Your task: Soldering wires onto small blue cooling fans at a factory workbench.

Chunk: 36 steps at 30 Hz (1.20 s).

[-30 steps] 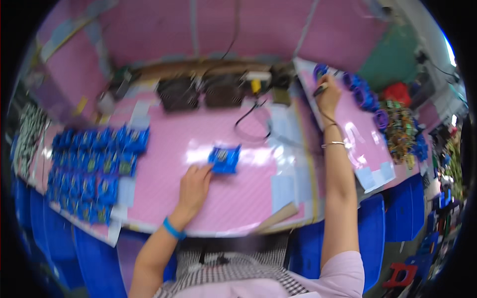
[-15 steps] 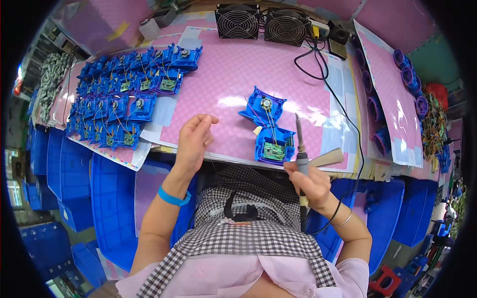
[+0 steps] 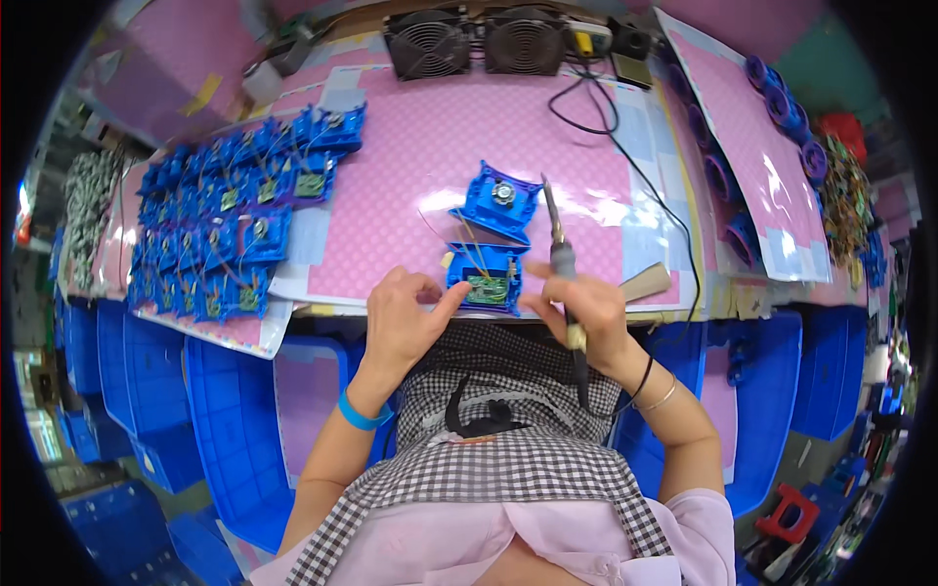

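Observation:
In front of me lies a blue plastic housing in two halves. The far half [image 3: 501,200] carries a round metal speaker [image 3: 503,194]; the near half [image 3: 513,266] holds a green circuit board [image 3: 488,288]. Thin wires run between the halves. My left hand [image 3: 404,320] is at the near half's left wall, its thumb over the edge by the board and its other fingers curled outside. A soldering iron [image 3: 561,256] is gripped in my right hand [image 3: 594,311], tip pointing up and away. That hand's extended fingers are at the near half's right side.
Rows of similar blue housings [image 3: 234,234] fill the left of the table. Two black fans [image 3: 428,44] stand at the back. A black cable [image 3: 645,171] curves along the right, near a tan flat piece [image 3: 645,282]. Blue bins [image 3: 244,439] stand below the table edge.
My left hand has moved right to the near half, and my right hand has come in beside it with the iron. The near half has shifted left. The view has turned slightly.

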Motion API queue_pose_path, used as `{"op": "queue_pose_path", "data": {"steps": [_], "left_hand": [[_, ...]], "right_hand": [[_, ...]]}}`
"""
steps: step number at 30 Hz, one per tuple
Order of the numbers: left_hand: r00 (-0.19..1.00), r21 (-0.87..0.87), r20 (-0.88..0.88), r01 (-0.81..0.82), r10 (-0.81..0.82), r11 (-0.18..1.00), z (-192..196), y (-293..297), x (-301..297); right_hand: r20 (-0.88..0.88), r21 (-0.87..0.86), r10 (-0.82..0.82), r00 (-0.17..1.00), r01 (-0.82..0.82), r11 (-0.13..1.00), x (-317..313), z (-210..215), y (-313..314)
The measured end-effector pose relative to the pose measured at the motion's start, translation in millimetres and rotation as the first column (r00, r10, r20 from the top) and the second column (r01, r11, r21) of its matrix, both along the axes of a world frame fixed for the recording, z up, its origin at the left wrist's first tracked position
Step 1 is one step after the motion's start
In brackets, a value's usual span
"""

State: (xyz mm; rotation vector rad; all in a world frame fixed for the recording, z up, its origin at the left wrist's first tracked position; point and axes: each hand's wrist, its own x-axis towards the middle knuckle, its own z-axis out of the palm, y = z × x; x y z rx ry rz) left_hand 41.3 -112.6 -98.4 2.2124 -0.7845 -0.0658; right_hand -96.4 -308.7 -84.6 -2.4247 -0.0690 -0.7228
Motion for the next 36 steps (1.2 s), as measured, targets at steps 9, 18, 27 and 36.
{"op": "queue_pose_path", "data": {"steps": [9, 18, 27, 36], "left_hand": [[0.998, 0.056, 0.057, 0.033, -0.036, 0.998, -10.7, -31.8, -2.6], [0.405, -0.683, -0.721, -0.278, -0.562, 0.675, 79.2, -7.4, 50.1], [0.967, -0.124, 0.205, 0.181, -0.154, 0.976, 42.9, -60.7, 25.3], [0.984, -0.162, 0.144, 0.131, -0.108, 0.978, 33.5, -73.7, 29.6]], "right_hand": [[0.142, 0.133, -0.038, 0.989, 0.019, 0.991, 56.7, -30.0, -45.1], [0.138, 0.472, -0.271, 0.953, 0.178, 0.863, -13.7, 12.2, -37.0], [-0.146, 0.841, -0.242, 0.959, 0.249, 0.48, -14.6, -3.0, -24.7], [-0.093, 0.808, -0.201, 0.975, 0.192, 0.557, 12.5, -15.0, -23.0]]}}
